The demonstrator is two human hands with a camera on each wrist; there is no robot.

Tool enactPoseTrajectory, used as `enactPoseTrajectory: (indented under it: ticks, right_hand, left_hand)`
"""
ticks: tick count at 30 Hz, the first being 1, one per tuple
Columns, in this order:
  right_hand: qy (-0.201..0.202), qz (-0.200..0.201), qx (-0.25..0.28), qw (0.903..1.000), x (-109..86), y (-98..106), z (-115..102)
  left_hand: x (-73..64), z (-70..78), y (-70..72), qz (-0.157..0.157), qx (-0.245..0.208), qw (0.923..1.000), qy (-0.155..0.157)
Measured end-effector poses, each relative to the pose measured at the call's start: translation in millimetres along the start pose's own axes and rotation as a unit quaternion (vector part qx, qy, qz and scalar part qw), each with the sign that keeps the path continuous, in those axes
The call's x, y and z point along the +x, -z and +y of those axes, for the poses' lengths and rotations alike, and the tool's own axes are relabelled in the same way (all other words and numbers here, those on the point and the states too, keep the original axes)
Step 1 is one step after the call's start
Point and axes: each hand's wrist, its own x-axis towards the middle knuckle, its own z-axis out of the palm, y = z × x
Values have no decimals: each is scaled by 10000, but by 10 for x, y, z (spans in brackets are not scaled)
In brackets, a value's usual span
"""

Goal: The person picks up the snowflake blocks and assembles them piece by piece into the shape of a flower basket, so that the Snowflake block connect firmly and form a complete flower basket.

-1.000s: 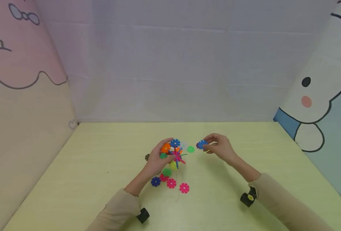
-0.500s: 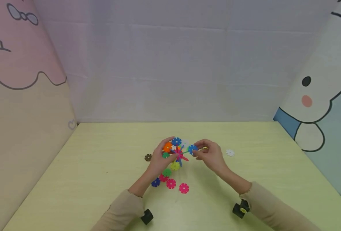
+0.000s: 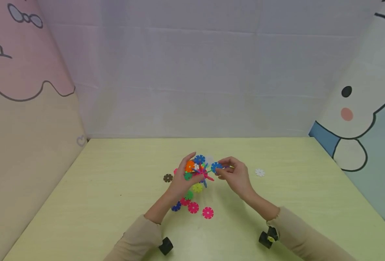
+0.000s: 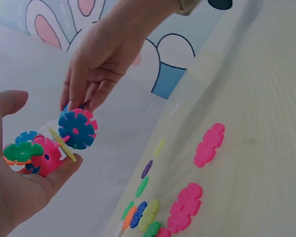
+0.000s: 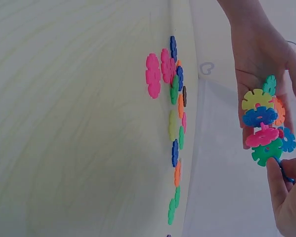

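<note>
The far edge of the pale, faintly grained table (image 3: 81, 203) is met by a creased whitish cloth (image 3: 192, 79), and its two sides are bounded by printed panels. Both hands are held well inside those edges, with wide stretches of tabletop left to either side. Loose discs are scattered beneath and nearer the body; a white disc (image 3: 260, 172) is seen apart at the right, a brown disc (image 3: 168, 178) just left of the left hand (image 3: 180, 181).

By that hand a cluster of joined discs (image 4: 46, 153) is held above the table, gripped between thumb and fingers, the index finger extended. A blue disc (image 3: 215, 167) is pinched between the thumb and fingertips of the right hand (image 3: 239, 177), its rim set against the cluster's green disc (image 5: 267, 151); whether their slots are interlocked cannot be told.

The pieces are flat, smooth and apparently plastic, cut round with notched, petal-like rims and joined at crossing angles. Loose beige sleeves (image 3: 140, 235) are gathered behind the wrists.
</note>
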Motion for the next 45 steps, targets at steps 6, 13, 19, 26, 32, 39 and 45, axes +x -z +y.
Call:
enactPoseTrajectory:
  ticks: [6,13,19,26,32,39,45]
  right_hand:
    - [433,21,8,9991,-30,-9,-9]
    - [971,-28,-166,9951,-45,-54,-11]
    - [1040,99,-294,9941,-126,-89,-267]
    - [991,-7,-338,9945,-57,-76,-107]
    - [1025,-394,-677,9916,21,-3,6]
    - [994,-784,-1956,9725,185,509,155]
    - [754,-1156,-2707,9527,385,1170,489]
  left_hand:
    - [20,64,79,-415,-642,9969,176]
    - [7,52,60,-352,-145,9991,189]
    - [5,58,-4,-3,-129,9998,-156]
    - [3,23,-50,60,-176,9997,-182]
    - [2,-7,-32,-7,-272,9996,117]
    - [-23,-45,63,64,10,9997,231]
    - [-62,-80,158,116,-102,9993,328]
